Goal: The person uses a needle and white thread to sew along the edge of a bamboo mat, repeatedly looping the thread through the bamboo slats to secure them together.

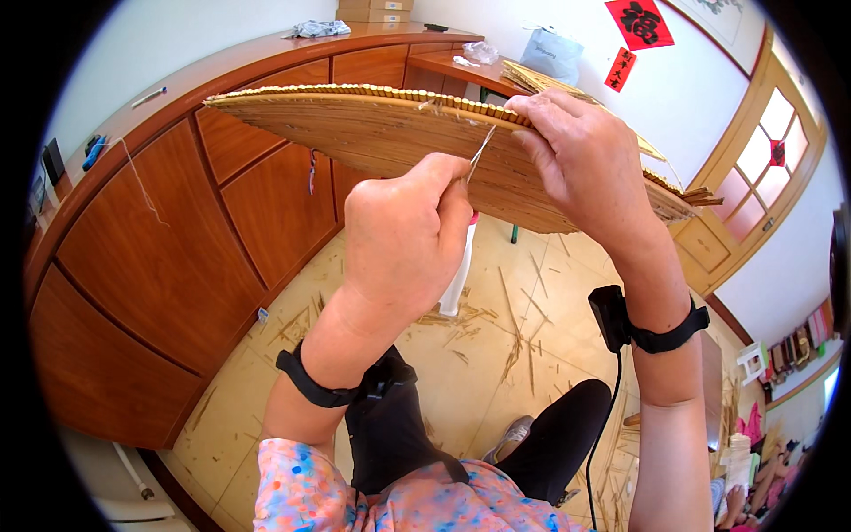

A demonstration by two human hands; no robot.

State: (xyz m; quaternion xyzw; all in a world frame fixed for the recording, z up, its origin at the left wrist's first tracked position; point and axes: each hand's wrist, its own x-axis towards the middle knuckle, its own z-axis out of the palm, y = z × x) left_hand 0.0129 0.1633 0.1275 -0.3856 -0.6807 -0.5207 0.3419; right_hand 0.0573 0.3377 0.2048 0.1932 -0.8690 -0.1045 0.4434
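Observation:
A wide flat mat of thin, straw-coloured stalks [363, 131] is held up in front of me, tilted so that its cut-end rim faces upward. My right hand [589, 160] grips that rim, thumb on the near face and fingers over the top. My left hand [399, 235] is closed in a fist just below the rim, pinching a pale thread [481, 152]. The thread runs taut from the fist up to the mat's edge. Below the left fist shows a long white object with a pink top [458, 266]; I cannot tell what it is.
A curved wooden cabinet [160, 248] stands at the left, with a pen [149, 97] and a blue-handled tool [94, 152] on top. Behind the mat, a desk holds a pale blue bag [551, 55]. Broken stalks [510, 332] litter the tiled floor. A door [745, 177] is at the right.

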